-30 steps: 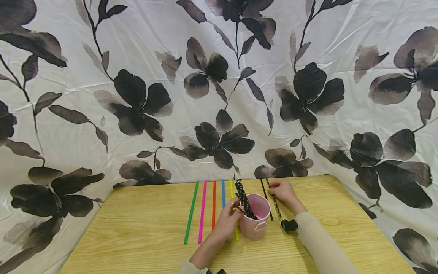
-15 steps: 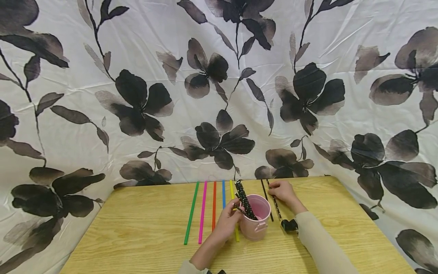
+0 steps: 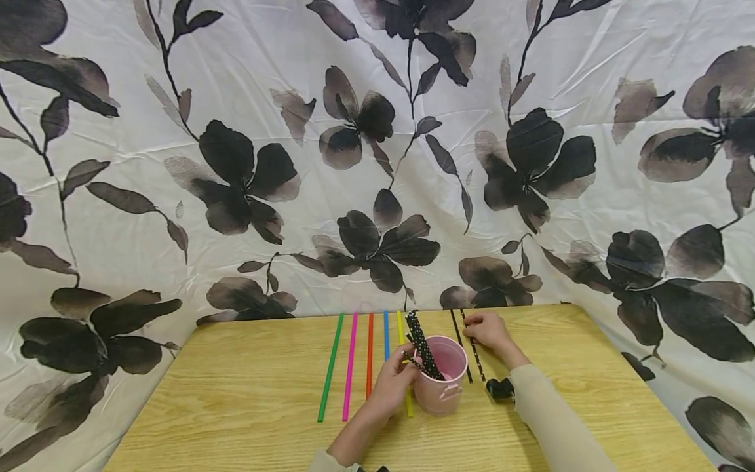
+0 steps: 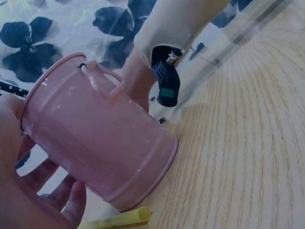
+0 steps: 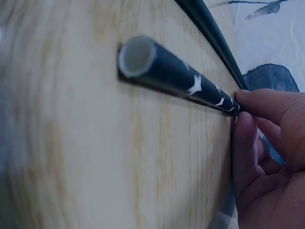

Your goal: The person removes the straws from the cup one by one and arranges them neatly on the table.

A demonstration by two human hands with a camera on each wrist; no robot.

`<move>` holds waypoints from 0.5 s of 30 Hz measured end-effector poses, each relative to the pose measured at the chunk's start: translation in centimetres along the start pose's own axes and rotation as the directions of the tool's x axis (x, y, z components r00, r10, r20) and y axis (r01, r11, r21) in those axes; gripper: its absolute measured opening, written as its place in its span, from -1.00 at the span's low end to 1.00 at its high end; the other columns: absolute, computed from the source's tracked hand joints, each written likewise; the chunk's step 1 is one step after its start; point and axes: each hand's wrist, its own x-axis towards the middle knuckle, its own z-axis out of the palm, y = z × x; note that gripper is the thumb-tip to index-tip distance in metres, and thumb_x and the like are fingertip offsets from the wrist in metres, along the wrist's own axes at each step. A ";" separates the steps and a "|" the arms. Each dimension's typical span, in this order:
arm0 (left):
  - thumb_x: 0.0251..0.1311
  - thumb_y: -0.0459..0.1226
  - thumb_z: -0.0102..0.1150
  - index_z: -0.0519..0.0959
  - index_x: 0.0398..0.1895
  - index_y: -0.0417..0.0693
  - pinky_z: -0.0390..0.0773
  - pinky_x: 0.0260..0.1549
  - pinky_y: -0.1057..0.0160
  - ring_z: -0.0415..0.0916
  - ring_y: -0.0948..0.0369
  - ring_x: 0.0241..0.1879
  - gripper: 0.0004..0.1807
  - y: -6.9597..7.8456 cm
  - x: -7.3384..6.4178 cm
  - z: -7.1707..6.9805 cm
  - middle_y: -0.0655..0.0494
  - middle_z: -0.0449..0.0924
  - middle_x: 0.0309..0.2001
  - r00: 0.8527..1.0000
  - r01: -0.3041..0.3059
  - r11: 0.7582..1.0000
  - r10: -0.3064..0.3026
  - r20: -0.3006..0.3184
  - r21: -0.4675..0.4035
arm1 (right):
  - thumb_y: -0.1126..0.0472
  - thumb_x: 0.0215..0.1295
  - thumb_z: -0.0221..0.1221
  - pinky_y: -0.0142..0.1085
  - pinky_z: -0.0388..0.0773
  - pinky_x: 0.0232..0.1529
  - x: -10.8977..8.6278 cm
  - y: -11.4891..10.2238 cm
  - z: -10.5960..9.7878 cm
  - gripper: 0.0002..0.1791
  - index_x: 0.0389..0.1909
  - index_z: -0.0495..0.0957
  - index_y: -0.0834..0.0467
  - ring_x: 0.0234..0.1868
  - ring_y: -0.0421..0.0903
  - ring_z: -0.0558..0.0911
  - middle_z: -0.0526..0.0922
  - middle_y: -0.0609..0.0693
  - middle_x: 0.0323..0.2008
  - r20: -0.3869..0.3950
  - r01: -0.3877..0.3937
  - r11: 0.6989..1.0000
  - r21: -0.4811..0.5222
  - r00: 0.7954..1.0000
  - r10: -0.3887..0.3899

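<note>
A small pink metal bucket (image 3: 436, 398) stands on the table, with my left hand (image 3: 389, 380) gripping its left side. In the left wrist view the thumb lies at the bucket's rim and the fingers bend around its wall. Several black straws with white dots (image 3: 423, 344) lean out of the bucket toward the back left. To the right, my right hand (image 3: 488, 330) pinches the far part of a black straw with white star shapes (image 5: 190, 81) between thumb and index finger. That straw lies along the tabletop. A plain black straw (image 3: 462, 341) lies beside it, nearer the bucket.
Left of the bucket, green (image 3: 330, 367), pink (image 3: 350, 367), red (image 3: 369, 354), blue (image 3: 386, 334) and yellow (image 3: 409, 405) straws lie in a row on the wooden table (image 3: 236, 393). The yellow one passes close by the bucket's base. A flowered white cloth (image 3: 366, 288) hangs behind the table.
</note>
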 end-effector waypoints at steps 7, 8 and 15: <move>0.34 -0.41 0.01 0.46 0.16 -0.24 0.51 -0.11 0.18 0.50 0.10 -0.04 -0.66 -0.2 0.1 0.0 -0.08 0.48 0.02 1.000 -0.006 1.000 0.006 0.000 -0.010 | 0.38 0.04 0.36 -0.35 0.56 -0.49 0.3 -0.2 -0.1 -0.71 -0.16 0.66 0.34 -0.49 -0.16 0.57 0.66 0.05 -0.41 0.001 0.010 1.000 -0.010 1.000 -0.010; 0.33 -0.42 0.01 0.46 0.16 -0.25 0.51 -0.10 0.17 0.50 0.09 -0.03 -0.66 0.2 0.0 0.0 -0.10 0.48 0.02 1.000 -0.002 1.000 0.002 0.001 -0.006 | 0.38 0.04 0.36 -0.36 0.56 -0.49 0.3 -0.2 -0.1 -0.71 -0.16 0.66 0.34 -0.50 -0.17 0.57 0.66 0.04 -0.41 0.003 0.009 1.000 -0.011 1.000 -0.009; 0.35 -0.40 0.01 0.46 0.16 -0.25 0.51 -0.03 0.11 0.50 0.03 0.01 -0.67 0.6 -0.1 0.1 -0.11 0.47 0.04 1.000 0.008 1.000 -0.008 0.009 -0.005 | 0.38 0.05 0.36 -0.36 0.56 -0.49 0.6 0.0 -0.1 -0.70 -0.14 0.66 0.34 -0.49 -0.16 0.57 0.67 0.06 -0.39 0.020 -0.014 1.000 0.011 1.000 0.014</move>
